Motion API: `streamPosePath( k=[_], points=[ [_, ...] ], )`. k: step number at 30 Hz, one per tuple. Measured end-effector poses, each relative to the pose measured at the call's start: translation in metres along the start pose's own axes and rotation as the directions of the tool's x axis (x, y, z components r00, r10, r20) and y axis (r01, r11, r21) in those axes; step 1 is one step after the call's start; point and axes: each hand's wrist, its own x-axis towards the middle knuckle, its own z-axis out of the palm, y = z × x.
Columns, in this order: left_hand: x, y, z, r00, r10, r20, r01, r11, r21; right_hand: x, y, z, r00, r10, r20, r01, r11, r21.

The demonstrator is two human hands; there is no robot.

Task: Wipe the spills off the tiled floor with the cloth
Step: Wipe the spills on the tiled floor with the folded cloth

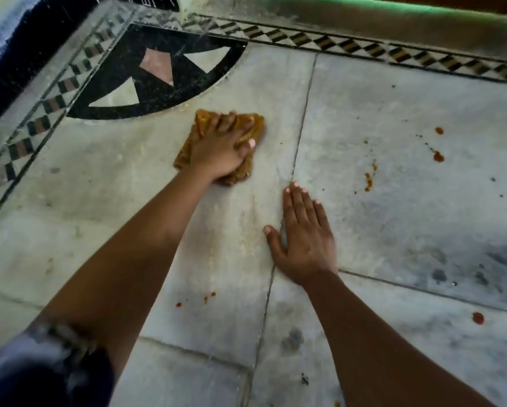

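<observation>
My left hand [221,148] presses flat on a crumpled mustard-brown cloth [255,126] on the grey tiled floor [393,207], just below the black inlay. Fingers curl over the cloth, gripping it. My right hand [303,233] lies flat and open on the floor beside a tile joint, holding nothing. Orange-red spill spots show to the right [438,156], a smear [368,182] nearer the middle, small drops [206,298] between my arms, and one drop [477,317] at lower right.
A black quarter-circle inlay [158,95] with pale triangles fills the floor's far left corner. A chequered border strip [364,48] runs along the far wall and the left side. Dark smudges [440,274] mark the tiles at right.
</observation>
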Motion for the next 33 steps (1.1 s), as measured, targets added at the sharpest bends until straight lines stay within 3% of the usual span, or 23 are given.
streamPosePath(
  k=[3, 8, 10, 14, 18, 22, 26, 29, 31, 33],
  points=[
    [-0.029, -0.012, 0.011, 0.995, 0.096, -0.034, -0.094, 0.994, 0.052, 0.001, 0.001, -0.002, 1.0, 0.005, 0.02, -0.006, 1.0, 0.006],
    [0.033, -0.024, -0.008, 0.992, -0.116, -0.043, 0.116, 0.993, 0.008, 0.001, 0.001, -0.003, 1.0, 0.0, 0.024, -0.001, 0.999, 0.033],
    [0.062, -0.002, -0.011, 0.99, -0.136, -0.032, 0.135, 0.99, -0.031, 0.001, 0.0, -0.004, 1.0, -0.007, 0.021, 0.006, 0.999, 0.037],
    [0.048, 0.049, 0.004, 0.992, 0.129, -0.001, -0.129, 0.992, 0.003, 0.002, 0.001, -0.005, 1.0, -0.008, 0.029, 0.007, 0.999, 0.046],
    [-0.018, 0.01, 0.011, 0.956, 0.294, -0.019, -0.293, 0.955, 0.035, 0.002, 0.001, -0.005, 1.0, 0.002, 0.019, -0.003, 0.998, 0.064],
    [0.02, -0.033, -0.009, 0.991, 0.135, 0.022, -0.135, 0.99, 0.04, 0.0, 0.0, -0.005, 1.0, 0.002, 0.019, -0.003, 0.997, 0.077],
    [0.077, 0.012, -0.011, 1.0, -0.005, 0.014, 0.006, 1.0, -0.017, 0.001, 0.001, -0.006, 1.0, -0.012, 0.026, 0.01, 0.997, 0.073],
    [0.052, 0.032, 0.004, 0.988, 0.154, 0.007, -0.154, 0.987, 0.036, 0.0, 0.001, -0.006, 0.999, -0.017, 0.039, 0.015, 0.998, 0.063],
    [0.009, 0.021, 0.012, 0.957, 0.29, 0.01, -0.29, 0.955, 0.067, 0.0, 0.001, -0.007, 0.999, -0.021, 0.035, 0.019, 0.998, 0.054],
    [-0.036, -0.006, 0.014, 0.943, 0.331, 0.022, -0.332, 0.941, 0.072, 0.0, 0.002, -0.006, 0.999, -0.024, 0.038, 0.022, 0.999, 0.048]
  ],
)
